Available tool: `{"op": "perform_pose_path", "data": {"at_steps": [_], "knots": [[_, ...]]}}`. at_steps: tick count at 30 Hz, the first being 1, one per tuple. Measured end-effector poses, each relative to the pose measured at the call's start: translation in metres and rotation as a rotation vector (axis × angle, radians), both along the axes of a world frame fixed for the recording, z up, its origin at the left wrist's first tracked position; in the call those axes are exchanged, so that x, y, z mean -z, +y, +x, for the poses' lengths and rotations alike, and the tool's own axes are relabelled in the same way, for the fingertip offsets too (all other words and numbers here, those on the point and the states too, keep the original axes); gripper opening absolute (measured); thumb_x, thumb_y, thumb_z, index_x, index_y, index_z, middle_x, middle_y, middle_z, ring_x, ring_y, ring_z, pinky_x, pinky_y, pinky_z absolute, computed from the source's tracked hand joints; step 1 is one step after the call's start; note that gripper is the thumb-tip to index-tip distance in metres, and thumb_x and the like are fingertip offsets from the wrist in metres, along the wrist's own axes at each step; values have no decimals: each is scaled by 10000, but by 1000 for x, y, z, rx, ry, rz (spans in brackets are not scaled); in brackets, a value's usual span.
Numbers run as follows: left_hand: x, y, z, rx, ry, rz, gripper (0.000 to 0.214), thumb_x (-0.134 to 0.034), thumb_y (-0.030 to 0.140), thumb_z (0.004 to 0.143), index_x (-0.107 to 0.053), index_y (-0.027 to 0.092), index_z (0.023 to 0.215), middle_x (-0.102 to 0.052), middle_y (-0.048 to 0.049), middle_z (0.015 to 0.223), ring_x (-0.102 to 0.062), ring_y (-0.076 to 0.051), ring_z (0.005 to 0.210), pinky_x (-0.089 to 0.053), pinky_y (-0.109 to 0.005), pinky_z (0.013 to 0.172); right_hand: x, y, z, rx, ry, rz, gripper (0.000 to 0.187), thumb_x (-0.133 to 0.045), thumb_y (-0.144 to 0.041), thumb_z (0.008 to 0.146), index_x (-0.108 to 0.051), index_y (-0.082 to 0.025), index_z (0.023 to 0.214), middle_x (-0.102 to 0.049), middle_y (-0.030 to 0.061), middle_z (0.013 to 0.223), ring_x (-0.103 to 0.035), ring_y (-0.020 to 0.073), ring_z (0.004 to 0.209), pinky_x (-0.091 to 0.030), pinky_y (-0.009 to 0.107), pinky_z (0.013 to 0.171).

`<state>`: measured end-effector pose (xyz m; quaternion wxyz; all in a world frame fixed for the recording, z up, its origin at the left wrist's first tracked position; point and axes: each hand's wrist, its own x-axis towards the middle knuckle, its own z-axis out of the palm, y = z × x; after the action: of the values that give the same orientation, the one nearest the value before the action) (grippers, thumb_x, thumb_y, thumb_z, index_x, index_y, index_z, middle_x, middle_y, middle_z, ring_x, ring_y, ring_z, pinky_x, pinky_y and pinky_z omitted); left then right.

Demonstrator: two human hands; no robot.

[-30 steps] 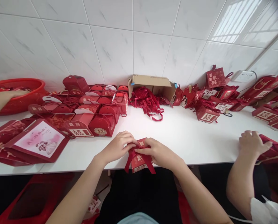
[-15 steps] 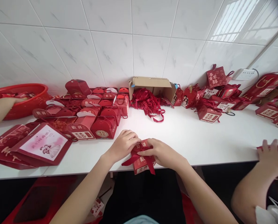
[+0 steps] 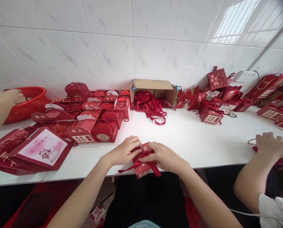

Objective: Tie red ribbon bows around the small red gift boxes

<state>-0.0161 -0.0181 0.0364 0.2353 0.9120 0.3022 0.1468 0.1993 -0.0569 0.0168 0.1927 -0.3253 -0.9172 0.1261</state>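
A small red gift box (image 3: pixel 141 170) sits at the table's front edge, right before me. Across its top runs a dark red ribbon (image 3: pixel 155 167), crossed at the middle, its loose tails spread to the left and toward the front right. My left hand (image 3: pixel 128 150) pinches the ribbon at the box's left side, thumb and forefinger together. From the right, my right hand (image 3: pixel 164 155) closes its fingers on the ribbon over the box top. The fingers partly hide the crossing, so I cannot tell whether a knot is formed.
Rows of red gift boxes (image 3: pixel 105 129) stand left of centre. Behind, an open cardboard box (image 3: pixel 153 84) spills red ribbons (image 3: pixel 148 106). A co-worker's hand (image 3: pixel 7 96) is over a red basin (image 3: pixel 28 109); another's hand (image 3: pixel 272 145) rests on a red box at right. More boxes (image 3: pixel 211 115) stand back right.
The ribbon tails have spread further apart, left and right, as my hands work at the crossing. The left co-worker's hand has risen from the basin; the right co-worker's hand has shifted its grasp.
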Motion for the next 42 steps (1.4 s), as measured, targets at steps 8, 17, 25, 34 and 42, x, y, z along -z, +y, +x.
{"op": "perform_pose_path", "data": {"at_steps": [8, 17, 25, 34, 42], "knots": [[-3, 5, 0, 33, 8, -81, 28, -543, 235, 845, -555, 219, 825, -496, -57, 1045, -480, -217, 986, -477, -345, 835, 1, -1, 1, -11, -3, 53, 297, -546, -178, 905, -695, -337, 1106, -556, 49, 851, -514, 167, 804, -452, 283, 725], [3, 11, 0, -28, -28, -118, 103, -561, 318, 864, -601, 227, 834, -518, -71, 1186, -439, -245, 1181, -447, -401, 951, 3, 0, 3, -13, 13, -20, 348, -558, -115, 874, -688, -328, 1118, -587, 61, 996, -540, 183, 905, -457, 296, 790], [0, 11, -3, 68, -97, -163, 77, -592, 294, 844, -636, 231, 849, -521, -86, 1241, -393, -255, 1240, -480, -375, 912, 1, -1, 2, -3, 26, -70, 344, -567, -100, 857, -701, -315, 1089, -595, 53, 998, -550, 184, 920, -460, 303, 813], [7, 15, 1, 65, -151, -180, 193, -548, 335, 878, -604, 213, 739, -569, -64, 1212, -425, -231, 1198, -403, -397, 993, 6, 0, 5, -18, 61, -92, 376, -558, -64, 847, -696, -313, 1093, -596, 49, 1067, -546, 184, 979, -469, 311, 856], [10, 8, 12, -38, -294, -198, 271, -504, 339, 904, -530, 202, 672, -657, -52, 953, -518, -202, 1063, -425, -370, 955, 7, 1, 8, -27, 189, -132, 443, -499, 23, 821, -723, -277, 1057, -581, 70, 1051, -562, 174, 969, -494, 302, 848]]}}
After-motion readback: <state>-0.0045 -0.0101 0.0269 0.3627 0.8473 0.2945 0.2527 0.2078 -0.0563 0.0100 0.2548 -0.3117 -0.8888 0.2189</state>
